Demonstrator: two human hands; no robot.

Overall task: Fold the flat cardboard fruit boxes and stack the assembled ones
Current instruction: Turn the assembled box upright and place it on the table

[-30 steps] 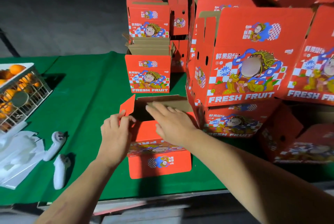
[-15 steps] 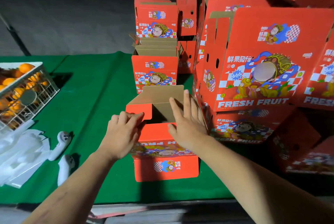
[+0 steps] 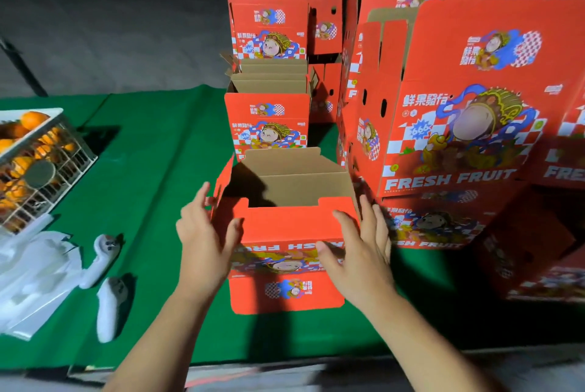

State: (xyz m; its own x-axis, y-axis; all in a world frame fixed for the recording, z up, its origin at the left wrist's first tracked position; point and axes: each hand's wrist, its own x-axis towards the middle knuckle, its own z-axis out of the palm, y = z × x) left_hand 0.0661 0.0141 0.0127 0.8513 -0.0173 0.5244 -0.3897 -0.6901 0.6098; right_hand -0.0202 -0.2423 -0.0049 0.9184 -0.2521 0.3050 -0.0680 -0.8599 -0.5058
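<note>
A: Fingers first. Left hand: fingers nearly straight along the left side of the box, thumb across the front panel. Not curled round anything; it presses.

B: Right hand?

A: Mirror of it. Fingers straight against the right side, thumb on the printed front. The box is squeezed between two flat palms, no pinch.

B: Box position?

A: Upright on the green surface, close to its near edge, mouth open, brown inside showing. The print on the near face reads upside down. A front flap hangs down towards the person.

B: Progress?

A: Judgement: this one is squared up as a tube, top flaps unclosed. Just behind it stands another open box, with more behind that. To the right, a pile of built boxes, stacked and leaning. So a good part is done; this box needs finishing and stacking.

B: Flats remaining?

A: Cannot tell. No pile of flats is clearly visible.

B: Hidden items?

A: The bottom of the held box, so whether it is locked is unknown. The right pile runs off the frame edge. At left, a crate of oranges is cut off, white sheets and two white controllers beside it.
</note>
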